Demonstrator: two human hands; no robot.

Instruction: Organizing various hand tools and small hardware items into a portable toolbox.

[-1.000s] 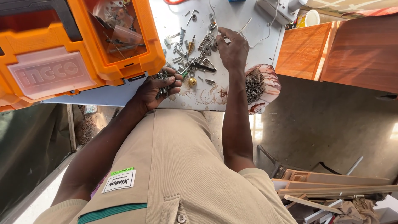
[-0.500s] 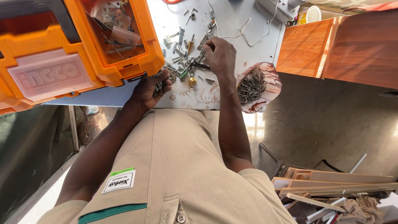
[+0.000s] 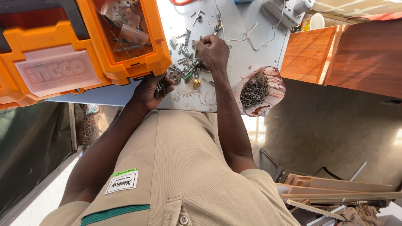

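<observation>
Screws and bolts [image 3: 184, 67], a loose scatter of them, are spread over the middle of the white tabletop [image 3: 247, 46], right under the right hand [image 3: 212, 50]. Going big to small: the orange toolbox [image 3: 83, 50] takes up the whole left side, lid open, with clear compartments full of small parts. Off to the right is a wooden cabinet [image 3: 356, 54], well apart from the hands. On the tabletop's near edge sits a torn bag of dark nails [image 3: 256, 90], just beside the right forearm.

Left hand [image 3: 151, 90] is at the tabletop edge just below the toolbox, fingers curled around a small bunch of metal fasteners [image 3: 161, 86], holding them in the palm. Right hand is further out over the pile, fingers pinched narrow on one small piece, though I can't tell exactly what it is.

A little brass knob [image 3: 195, 83] lies between the two hands, near the scatter. A thin white cable [image 3: 245, 33] snakes across the tabletop behind the right hand, toward a white power strip [image 3: 280, 10] at the far edge.
</observation>
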